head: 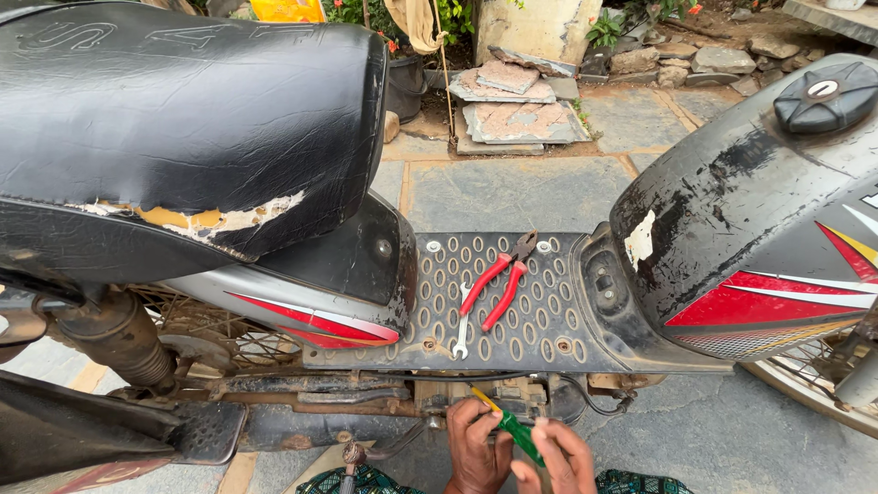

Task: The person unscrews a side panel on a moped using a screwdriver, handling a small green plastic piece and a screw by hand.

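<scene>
Stone paving runs under an old moped, whose perforated footboard [540,302] carries red-handled pliers [501,279] and a small spanner [463,325], laid flat within reach. Below it, the left hand [477,448] and right hand [558,457] close together around a green-handled screwdriver [510,425], tip angled up toward the engine underside. The cracked black seat [183,119] overhangs at left, crowding the view.

Red-handled pliers [499,277], green-and-yellow screwdriver [508,424], cracked black seat [183,128]
</scene>
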